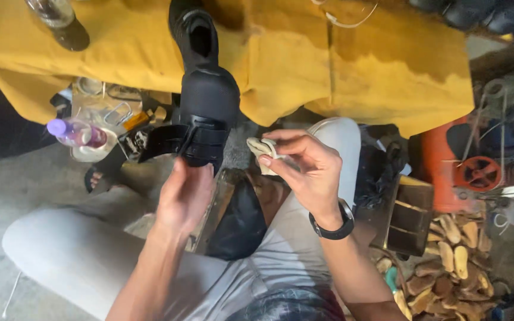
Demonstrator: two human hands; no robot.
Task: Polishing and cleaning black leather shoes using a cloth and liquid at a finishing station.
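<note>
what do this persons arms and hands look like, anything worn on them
Both forearms are bare, with no sleeves in view and no gloves. The left hand shows no ring, band or watch. The right hand has a black wristwatch with a thick dark strap around the wrist. No marks or bandages are visible on either arm.

Dim, soft-focus view; edges dark, perhaps slight motion blur.
</note>
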